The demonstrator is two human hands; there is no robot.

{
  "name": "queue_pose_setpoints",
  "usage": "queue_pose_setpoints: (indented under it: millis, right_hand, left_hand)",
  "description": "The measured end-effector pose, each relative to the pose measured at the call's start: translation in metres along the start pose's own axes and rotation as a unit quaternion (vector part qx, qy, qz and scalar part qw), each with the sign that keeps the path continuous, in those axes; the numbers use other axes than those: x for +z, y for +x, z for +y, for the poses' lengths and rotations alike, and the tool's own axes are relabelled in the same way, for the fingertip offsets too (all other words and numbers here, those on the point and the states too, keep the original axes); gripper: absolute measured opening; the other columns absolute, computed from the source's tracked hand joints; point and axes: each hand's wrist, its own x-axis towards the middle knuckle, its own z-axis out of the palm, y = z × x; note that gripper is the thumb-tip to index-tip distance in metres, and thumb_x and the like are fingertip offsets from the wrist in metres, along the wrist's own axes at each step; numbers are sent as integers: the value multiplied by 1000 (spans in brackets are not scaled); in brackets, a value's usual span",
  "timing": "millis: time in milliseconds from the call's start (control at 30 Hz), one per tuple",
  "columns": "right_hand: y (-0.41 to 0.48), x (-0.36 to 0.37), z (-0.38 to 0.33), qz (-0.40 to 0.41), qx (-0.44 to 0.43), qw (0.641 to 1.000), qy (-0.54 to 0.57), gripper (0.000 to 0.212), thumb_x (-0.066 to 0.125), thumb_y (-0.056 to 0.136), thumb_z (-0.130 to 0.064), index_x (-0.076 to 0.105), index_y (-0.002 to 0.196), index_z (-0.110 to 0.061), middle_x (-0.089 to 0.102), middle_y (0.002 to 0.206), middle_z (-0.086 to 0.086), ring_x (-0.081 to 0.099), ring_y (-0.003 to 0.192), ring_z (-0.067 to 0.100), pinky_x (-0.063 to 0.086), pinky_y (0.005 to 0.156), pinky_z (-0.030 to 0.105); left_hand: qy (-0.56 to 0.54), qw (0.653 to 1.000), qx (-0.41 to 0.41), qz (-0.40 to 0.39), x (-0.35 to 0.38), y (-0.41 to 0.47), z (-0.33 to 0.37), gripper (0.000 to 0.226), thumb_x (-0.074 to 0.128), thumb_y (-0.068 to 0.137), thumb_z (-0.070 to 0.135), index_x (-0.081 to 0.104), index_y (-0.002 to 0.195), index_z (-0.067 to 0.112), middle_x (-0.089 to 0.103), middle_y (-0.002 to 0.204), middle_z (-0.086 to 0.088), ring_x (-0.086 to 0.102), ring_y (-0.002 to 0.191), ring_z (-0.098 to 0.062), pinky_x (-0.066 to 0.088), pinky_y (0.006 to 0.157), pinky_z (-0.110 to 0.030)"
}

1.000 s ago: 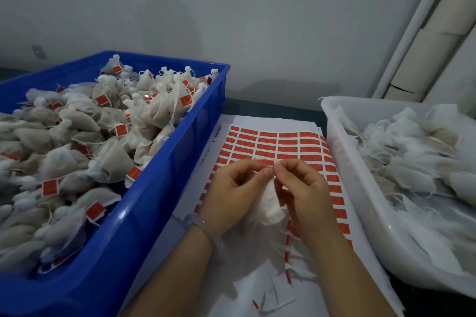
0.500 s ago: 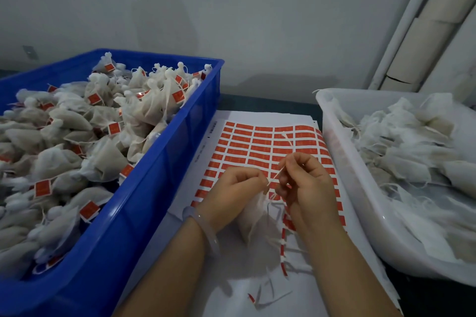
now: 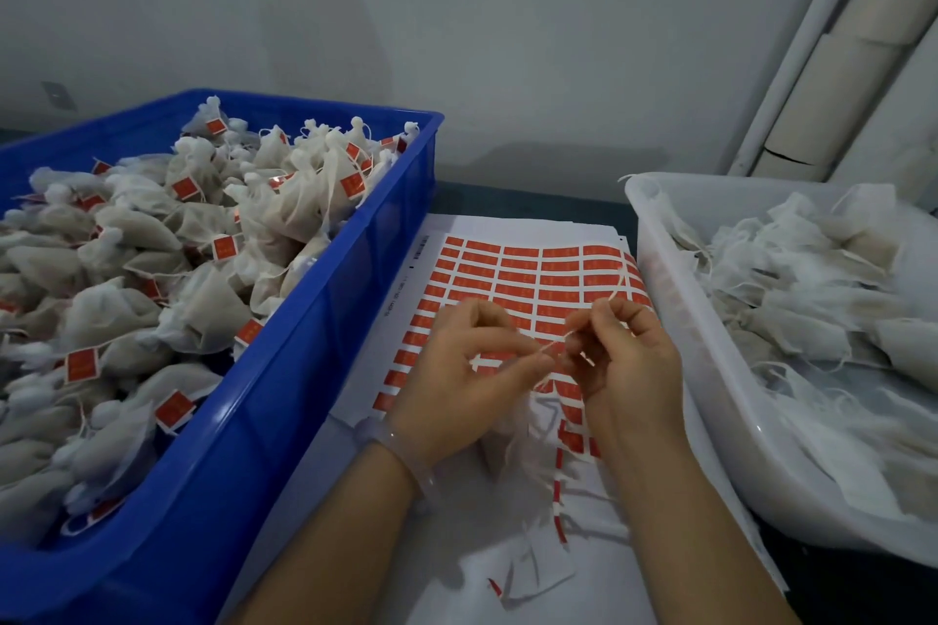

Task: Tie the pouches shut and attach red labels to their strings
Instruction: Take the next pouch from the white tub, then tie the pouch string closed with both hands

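Head view; left hand [image 3: 467,381] and right hand [image 3: 629,360] curled toward each other, both pinching one string [image 3: 615,287]

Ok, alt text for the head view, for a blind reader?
The left hand and right hand pinch a pouch's string above a sheet of red labels. Left, a blue crate holds labelled pouches; right, a white tub holds unlabelled ones.

Two hands: left hand [image 3: 457,386], right hand [image 3: 629,360]. One string [image 3: 616,287]; one bracelet [image 3: 401,452]. Two bins: one blue crate [image 3: 314,345], left; one white tub [image 3: 675,299], right. One label sheet [image 3: 517,269] between them. Labelled pouches [image 3: 203,310] and unlabelled pouches [image 3: 812,310]: too many to count.
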Motion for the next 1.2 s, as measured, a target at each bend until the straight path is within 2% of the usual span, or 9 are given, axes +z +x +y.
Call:
queue_pose_setpoints:
  millis: [167, 300, 433, 633, 733, 900, 967, 1067, 1200]
  right_hand:
    - [-11, 0, -5, -47, -71, 996, -4, 12, 58, 83, -29, 68, 77, -25, 71, 78, -7, 69, 75, 20, 57, 69, 33]
    - [-21, 2, -8, -129, -153, 979, -48, 12, 69, 77, -30, 63, 71, -21, 69, 69, -10, 67, 66, 14, 53, 60, 17]
    - [-19, 1, -3, -163, -178, 967, -80, 5, 57, 77, -21, 59, 72, -20, 66, 65, -12, 65, 67, 10, 52, 63, 15]
    - [-13, -2, 0, -234, -152, 949, -146, 9, 59, 83, -25, 60, 77, -19, 64, 106, -18, 59, 102, -2, 47, 71, 7]
    - [-11, -5, -3, -289, -108, 940, -146, 12, 60, 86, -25, 60, 82, -14, 68, 80, -12, 65, 79, 6, 50, 67, 13]
    - [-8, -5, -3, -219, -150, 944, -197, 4, 61, 84, -21, 60, 81, -21, 67, 74, -13, 65, 69, 6, 50, 61, 13]
    - [-10, -3, -1, -188, -164, 946, -206, 10, 63, 85, -16, 61, 81, -24, 67, 77, -14, 65, 72, 5, 51, 62, 12]
    - [-13, 1, 3, -142, -198, 945, -218, 8, 63, 84, -22, 61, 81, -30, 66, 81, -18, 64, 78, 4, 52, 66, 11]
    - [-19, 5, 7, -92, -224, 951, -194, 6, 58, 77, -38, 58, 81, -33, 65, 84, -22, 63, 82, 2, 49, 67, 8]
  left_hand:
    - [-31, 996, 6, 78, -5, 1, -1, 21, 56, 73, 44, 67, 85, 31, 68, 78, 15, 65, 81, -3, 54, 70, -15]
    - [-121, 986, -23, 110, -6, 4, 4, 30, 48, 76, 44, 65, 77, 20, 66, 61, 11, 64, 60, -5, 48, 54, -10]
    - [-149, 984, -44, 91, -8, 5, 4, 6, 64, 83, 12, 66, 79, 16, 70, 68, 5, 68, 64, -12, 52, 56, -16]
    - [-168, 985, 10, -26, -10, 1, 4, 34, 53, 79, -21, 63, 79, 12, 71, 73, 5, 70, 72, -14, 54, 63, -19]
    - [-148, 988, 41, -23, -11, 1, 4, 28, 53, 81, -18, 61, 85, 9, 71, 79, 4, 70, 78, -16, 54, 66, -21]
    - [19, 992, 95, 84, -5, -3, -1, 24, 68, 80, 6, 49, 75, 20, 68, 85, 2, 68, 85, -18, 58, 72, -28]
    - [114, 976, 144, 119, -2, -4, -4, 20, 67, 77, 16, 48, 71, 21, 64, 87, 6, 65, 83, -9, 55, 76, -16]
    - [160, 963, 158, 145, 0, -2, -8, 7, 67, 76, 17, 59, 75, 16, 62, 84, 8, 58, 78, 0, 48, 74, -3]
    - [206, 952, 169, 151, -2, 1, -8, 19, 63, 78, 21, 72, 87, 7, 70, 86, 1, 61, 79, -4, 51, 73, -9]
